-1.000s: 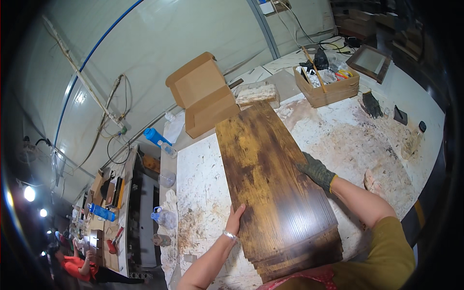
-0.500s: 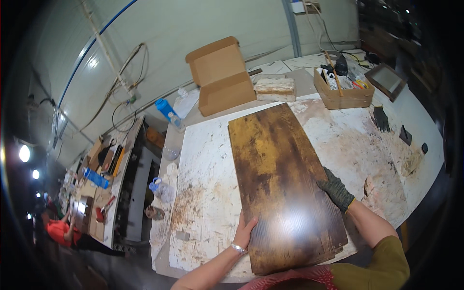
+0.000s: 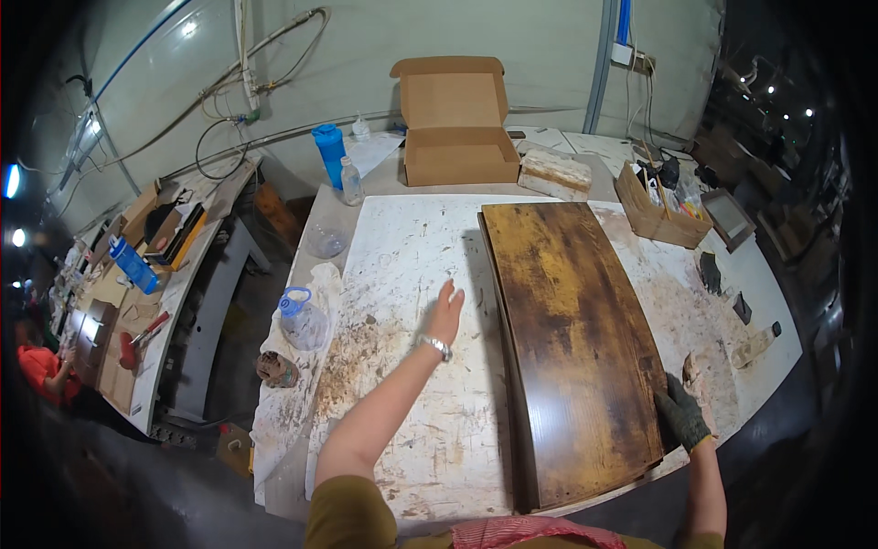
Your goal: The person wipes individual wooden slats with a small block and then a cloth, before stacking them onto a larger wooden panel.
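Boards point(image 3: 576, 348) lie stacked on the tabletop point(image 3: 434, 467); my left grip point(image 3: 445, 313) spreads empty beside them; my gloved right grip point(image 3: 684, 416) touches their edge, how far closed I can't tell.

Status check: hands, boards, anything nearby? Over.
Left hand open, off the boards. Right hand, gloved, against their right edge. Boards stacked on worktable. Open carton beyond far end.

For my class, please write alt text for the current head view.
A person's gloved right hand touches the right edge of stacked brown wood-grain boards on a stained white worktable; the bare left hand is open, apart from them. Behind stands an open cardboard box.
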`<move>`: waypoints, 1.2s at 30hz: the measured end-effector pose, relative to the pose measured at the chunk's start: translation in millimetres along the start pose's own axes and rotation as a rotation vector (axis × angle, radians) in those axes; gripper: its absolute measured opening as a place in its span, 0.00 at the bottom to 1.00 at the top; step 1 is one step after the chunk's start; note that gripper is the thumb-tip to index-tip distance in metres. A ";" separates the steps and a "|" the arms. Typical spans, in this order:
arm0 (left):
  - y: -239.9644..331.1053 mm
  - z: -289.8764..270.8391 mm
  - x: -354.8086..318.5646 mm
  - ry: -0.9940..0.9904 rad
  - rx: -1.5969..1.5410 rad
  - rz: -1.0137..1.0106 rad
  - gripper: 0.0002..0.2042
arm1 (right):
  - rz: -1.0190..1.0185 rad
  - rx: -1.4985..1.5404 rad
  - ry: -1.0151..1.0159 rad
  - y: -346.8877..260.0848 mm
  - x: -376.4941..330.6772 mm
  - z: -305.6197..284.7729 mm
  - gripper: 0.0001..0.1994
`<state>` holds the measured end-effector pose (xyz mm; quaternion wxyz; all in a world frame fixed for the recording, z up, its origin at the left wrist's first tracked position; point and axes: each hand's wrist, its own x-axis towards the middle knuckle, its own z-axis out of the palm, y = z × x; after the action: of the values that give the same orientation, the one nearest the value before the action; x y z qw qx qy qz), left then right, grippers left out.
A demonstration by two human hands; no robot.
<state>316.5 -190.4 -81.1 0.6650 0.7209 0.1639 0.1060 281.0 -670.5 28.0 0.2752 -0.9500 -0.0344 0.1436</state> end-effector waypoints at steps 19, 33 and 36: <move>-33.9 73.5 212.1 0.177 0.262 0.480 0.25 | 0.015 -0.079 0.121 -71.2 44.2 18.7 0.28; 26.6 56.4 180.8 -0.280 0.232 0.294 0.20 | -0.003 0.108 -0.027 -38.3 49.7 -1.8 0.32; 31.1 69.1 151.4 -0.300 0.272 0.270 0.20 | -0.025 0.168 -0.036 -27.0 49.1 -1.0 0.33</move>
<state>485.0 -199.1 -66.5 0.5585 0.8269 -0.0219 0.0628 328.6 -641.1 30.8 0.3548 -0.9204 -0.0389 0.1598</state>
